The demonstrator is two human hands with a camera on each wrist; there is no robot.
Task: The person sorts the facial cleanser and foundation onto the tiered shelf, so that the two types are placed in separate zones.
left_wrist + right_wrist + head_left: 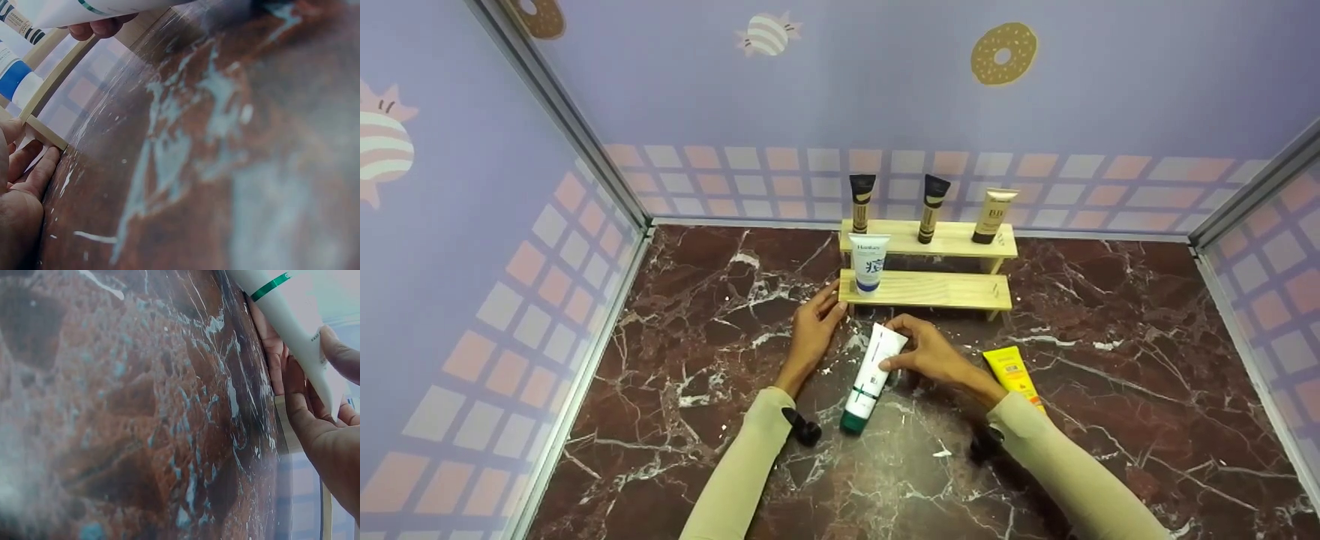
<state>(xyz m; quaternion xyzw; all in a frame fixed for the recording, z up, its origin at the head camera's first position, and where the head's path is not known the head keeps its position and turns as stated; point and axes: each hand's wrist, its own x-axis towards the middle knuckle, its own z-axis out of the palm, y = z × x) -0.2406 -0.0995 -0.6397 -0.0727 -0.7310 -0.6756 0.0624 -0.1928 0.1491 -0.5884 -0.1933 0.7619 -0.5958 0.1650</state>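
Observation:
My right hand (934, 356) pinches a white squeeze tube (874, 367) near its flat crimped end, thumb on top and fingers behind. The tube slants, with its green cap (853, 421) toward me. At the left end of the two-tier wooden stand (937, 289), my left hand (812, 330) rests its extended fingers against the lower shelf's corner; in the left wrist view they lie by the stand's leg (48, 134). A white tube with a blue cap (870, 262) stands at the left of the lower shelf, close to that hand.
Two slim black-and-gold tubes (861, 202) and a beige BB tube (994, 216) stand on the upper shelf. A yellow tube (1011, 371) lies on the marbled tabletop (697, 465) beside my right forearm. Patterned panels (810, 97) enclose the back and sides.

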